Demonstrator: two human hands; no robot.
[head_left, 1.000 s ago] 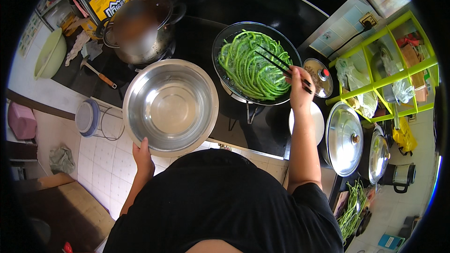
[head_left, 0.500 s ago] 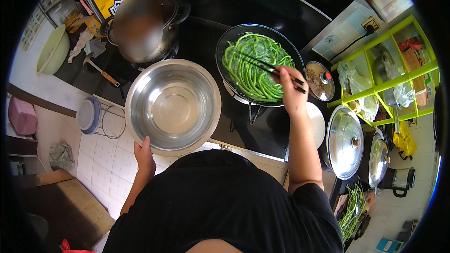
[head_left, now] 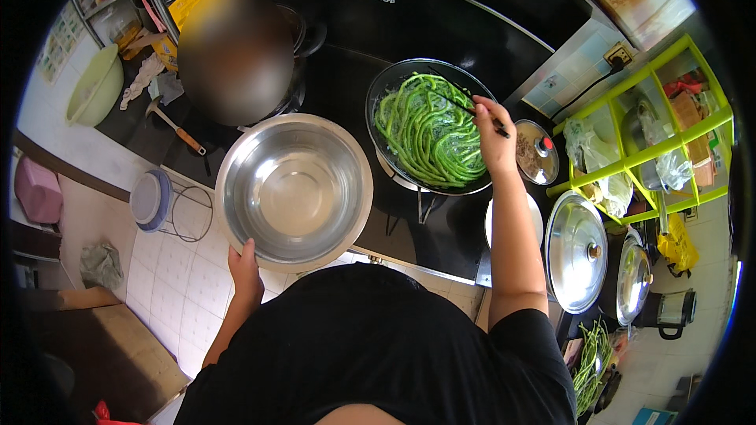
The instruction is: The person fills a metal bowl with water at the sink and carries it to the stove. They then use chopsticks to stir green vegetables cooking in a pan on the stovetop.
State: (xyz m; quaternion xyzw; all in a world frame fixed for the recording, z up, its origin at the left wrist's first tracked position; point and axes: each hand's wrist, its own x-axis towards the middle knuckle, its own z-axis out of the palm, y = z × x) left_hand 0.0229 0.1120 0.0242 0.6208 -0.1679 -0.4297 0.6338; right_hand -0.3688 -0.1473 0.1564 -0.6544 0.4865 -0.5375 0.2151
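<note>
Long bright-green beans (head_left: 429,134) lie in looping strands inside a round, dark pan (head_left: 396,72), in what looks to me like pale, bubbly liquid, and the pan sits on a glossy black hob (head_left: 453,228). On my feed, the person's right hand (head_left: 494,134) is at the right rim of that pan, its fingers closed around a pair of slim black chopsticks (head_left: 502,127). The sticks slant away to the left, over the far part of the beans; I cannot tell whether their tips press into the strands.

I see the left hand (head_left: 247,274) gripping the near-left rim of a wide, round, shiny stainless-steel basin (head_left: 295,197), thumb on the edge; the other fingers are mostly hidden from me under the metal. The basin tilts slightly toward my camera, left of the pan and apart from it.

Just right of the pan I make out a small, round glass lid with a red knob (head_left: 535,153). Farther right stands a lime-green plastic rack (head_left: 669,144), with a large domed silver lid (head_left: 575,252) nearer the person. A hammer-shaped tool with an orange-brown handle (head_left: 190,142) lies left of the basin.
</note>
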